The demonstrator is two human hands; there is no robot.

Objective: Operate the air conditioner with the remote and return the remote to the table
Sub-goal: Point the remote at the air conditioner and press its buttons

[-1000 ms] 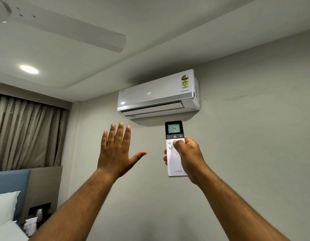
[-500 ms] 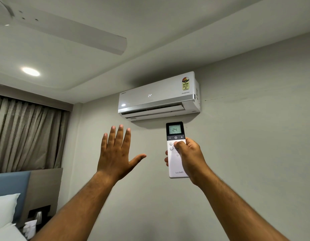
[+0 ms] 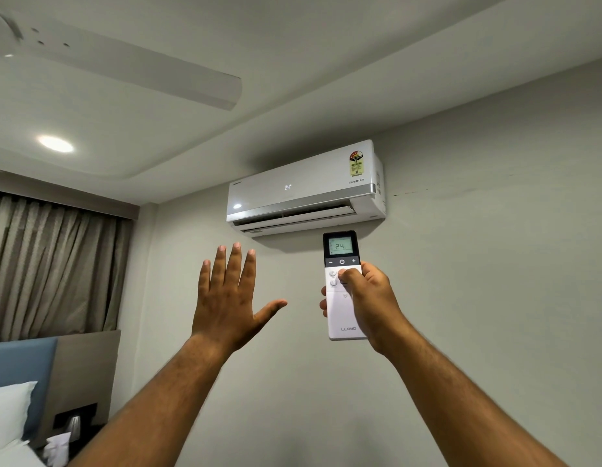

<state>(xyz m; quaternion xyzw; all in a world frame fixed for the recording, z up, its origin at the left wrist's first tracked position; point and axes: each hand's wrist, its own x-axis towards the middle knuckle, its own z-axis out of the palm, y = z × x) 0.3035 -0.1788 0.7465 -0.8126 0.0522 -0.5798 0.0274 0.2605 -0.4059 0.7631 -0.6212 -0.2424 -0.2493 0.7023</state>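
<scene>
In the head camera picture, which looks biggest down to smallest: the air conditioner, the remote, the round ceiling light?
As they look:
1. air conditioner
2. remote, much nearer the camera, so flattered
3. ceiling light

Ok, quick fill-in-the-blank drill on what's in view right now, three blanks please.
1. The remote is held in the ____ hand.
2. The remote's screen and the air conditioner panel both read ____.
3. The left hand is ____, fingers spread, holding nothing.

Missing words: right; 24; open

air conditioner [image 3: 303,192]: glossy white plastic | curtain [image 3: 53,264]: pleated cloth
</scene>
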